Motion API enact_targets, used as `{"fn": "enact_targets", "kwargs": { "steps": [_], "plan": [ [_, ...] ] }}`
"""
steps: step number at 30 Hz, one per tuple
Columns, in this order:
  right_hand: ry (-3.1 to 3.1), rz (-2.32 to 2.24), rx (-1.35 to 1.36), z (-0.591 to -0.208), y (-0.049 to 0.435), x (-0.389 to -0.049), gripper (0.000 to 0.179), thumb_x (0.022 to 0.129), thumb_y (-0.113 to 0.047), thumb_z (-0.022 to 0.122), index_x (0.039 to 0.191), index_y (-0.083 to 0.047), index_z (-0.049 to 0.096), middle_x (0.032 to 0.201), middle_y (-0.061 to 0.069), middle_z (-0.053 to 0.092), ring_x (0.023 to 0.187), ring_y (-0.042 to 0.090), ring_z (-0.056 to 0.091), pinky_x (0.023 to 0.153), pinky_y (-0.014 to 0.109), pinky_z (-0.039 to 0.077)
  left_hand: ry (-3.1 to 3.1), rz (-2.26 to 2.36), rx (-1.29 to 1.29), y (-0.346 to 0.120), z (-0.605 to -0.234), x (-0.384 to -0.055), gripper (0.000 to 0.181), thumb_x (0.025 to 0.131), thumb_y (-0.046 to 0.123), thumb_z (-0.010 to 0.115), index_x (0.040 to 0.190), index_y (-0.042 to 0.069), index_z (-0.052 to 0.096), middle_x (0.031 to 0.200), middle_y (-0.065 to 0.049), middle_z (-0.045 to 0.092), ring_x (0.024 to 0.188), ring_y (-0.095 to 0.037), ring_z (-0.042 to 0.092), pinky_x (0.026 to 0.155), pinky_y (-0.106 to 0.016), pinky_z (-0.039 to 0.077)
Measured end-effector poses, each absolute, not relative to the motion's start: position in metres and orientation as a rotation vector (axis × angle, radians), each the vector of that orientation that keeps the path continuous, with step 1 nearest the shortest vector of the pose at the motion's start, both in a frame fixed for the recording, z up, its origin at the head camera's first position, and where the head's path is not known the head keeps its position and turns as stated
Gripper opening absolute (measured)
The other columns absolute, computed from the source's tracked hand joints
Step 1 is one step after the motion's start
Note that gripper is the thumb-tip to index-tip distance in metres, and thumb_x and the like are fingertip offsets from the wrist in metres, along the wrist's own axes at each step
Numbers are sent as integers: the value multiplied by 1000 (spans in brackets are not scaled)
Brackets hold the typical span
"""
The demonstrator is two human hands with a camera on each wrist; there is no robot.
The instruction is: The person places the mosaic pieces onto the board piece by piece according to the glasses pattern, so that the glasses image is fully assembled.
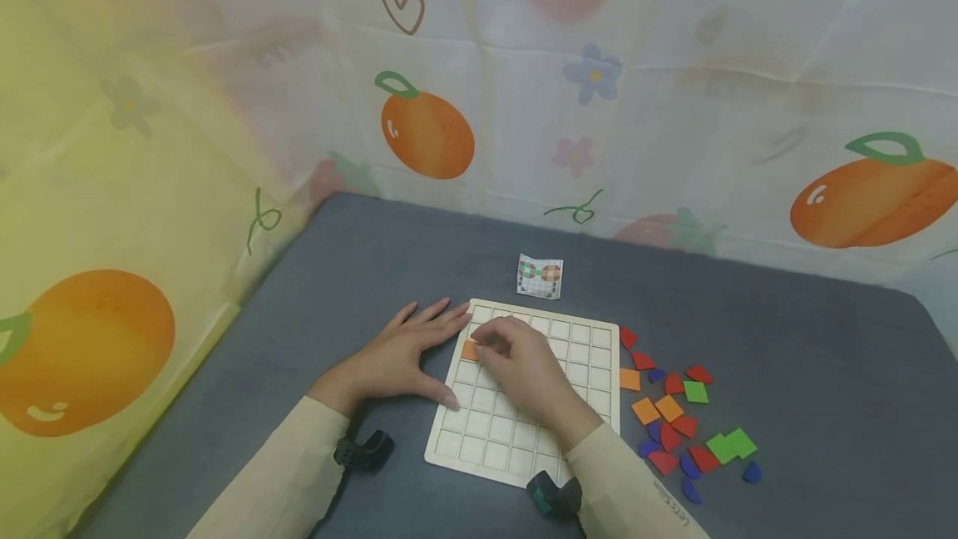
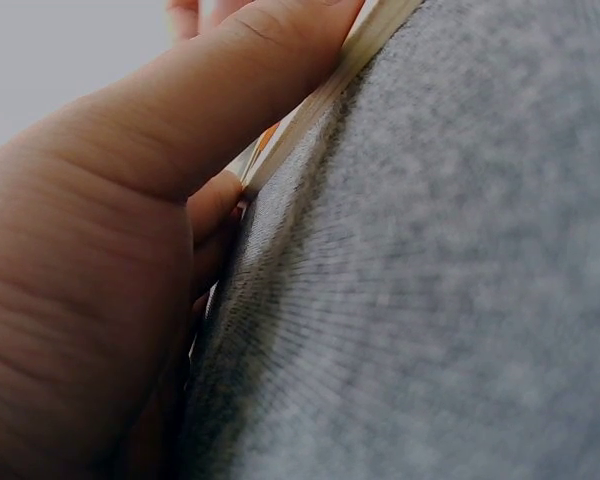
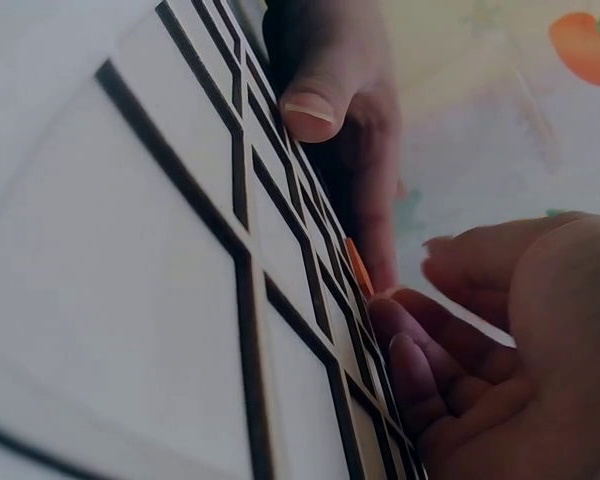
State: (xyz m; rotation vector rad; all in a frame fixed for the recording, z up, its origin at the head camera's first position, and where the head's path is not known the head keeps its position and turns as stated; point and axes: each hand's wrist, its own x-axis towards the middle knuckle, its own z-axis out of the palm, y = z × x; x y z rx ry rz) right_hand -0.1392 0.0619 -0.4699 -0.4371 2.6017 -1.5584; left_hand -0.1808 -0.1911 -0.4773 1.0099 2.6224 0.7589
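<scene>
A pale wooden grid board (image 1: 490,424) lies on the table. In its left column sits an orange square tile (image 1: 469,350), also visible edge-on as an orange tile (image 3: 358,266) in the right wrist view. My right hand (image 1: 524,368) reaches over the board, its bent fingertips touching down at the tile; the right wrist view shows its thumb standing apart from them. With fingers spread, my left hand (image 1: 400,356) rests along the board's left side. Its thumb (image 2: 270,50) lies on the rim, and its other fingertips are near the upper left corner.
A small printed pattern card (image 1: 540,277) lies behind the board. To the right are loose red quarter pieces (image 1: 663,462), orange squares (image 1: 646,411), green squares (image 1: 696,392) and blue pieces (image 1: 752,472). A fruit-patterned cloth (image 1: 509,131) hangs behind the grey table (image 1: 808,356).
</scene>
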Motion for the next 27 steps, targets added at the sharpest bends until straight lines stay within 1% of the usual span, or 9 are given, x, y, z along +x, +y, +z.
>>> {"fn": "enact_targets", "kwargs": {
  "steps": [5, 9, 12, 14, 20, 24, 27],
  "plan": [
    [2509, -1709, -400, -464, 65, -138, 25, 109, -31, 70, 129, -15, 75, 120, -7, 72, 96, 13, 71, 86, 43, 57, 2632, 754, 1005, -190, -477, -180, 128, 72, 82, 85, 174, 24, 32, 178, 11, 22, 165, -21, 10, 128, -60, -4],
    [2380, -1842, -392, -458, 70, -137, 36, 112, -37, 64, 134, -9, 73, 122, 2, 74, 99, 22, 73, 88, 44, 59, 2634, 751, 1004, -190, -477, -181, 128, 72, 82, 85, 173, 24, 33, 178, 10, 23, 165, -22, 11, 128, -59, -4],
    [2278, -1918, -417, -454, 73, -136, 41, 116, -37, 56, 135, -4, 70, 124, 10, 74, 106, 30, 73, 93, 48, 59, 2634, 750, 993, -190, -476, -180, 128, 72, 81, 86, 173, 24, 33, 178, 11, 23, 165, -21, 10, 128, -58, -4],
    [2218, -1956, -437, -451, 76, -134, 44, 119, -36, 49, 138, -2, 68, 126, 12, 72, 110, 34, 72, 96, 51, 59, 2632, 748, 986, -189, -476, -180, 128, 71, 81, 86, 173, 24, 33, 178, 11, 23, 165, -21, 10, 128, -58, -4],
    [2122, -1985, -524, -439, 92, -124, 59, 121, -43, 29, 149, -1, 60, 133, 15, 69, 115, 35, 70, 98, 55, 55, 2622, 744, 978, -190, -476, -181, 128, 72, 81, 86, 174, 25, 31, 178, 13, 20, 165, -19, 8, 128, -58, -4],
    [2087, -2020, -605, -434, 107, -119, 65, 120, -46, 22, 150, 0, 57, 135, 20, 67, 115, 38, 68, 96, 55, 56, 2615, 751, 978, -190, -476, -181, 129, 72, 81, 86, 174, 26, 30, 178, 13, 20, 165, -19, 8, 128, -58, -5],
    [2073, -2049, -657, -431, 120, -116, 68, 120, -47, 19, 150, 3, 55, 135, 23, 67, 115, 42, 67, 94, 52, 56, 2613, 754, 974, -190, -475, -180, 129, 72, 81, 85, 174, 25, 30, 179, 12, 20, 165, -20, 8, 128, -59, -4]
  ]
}}
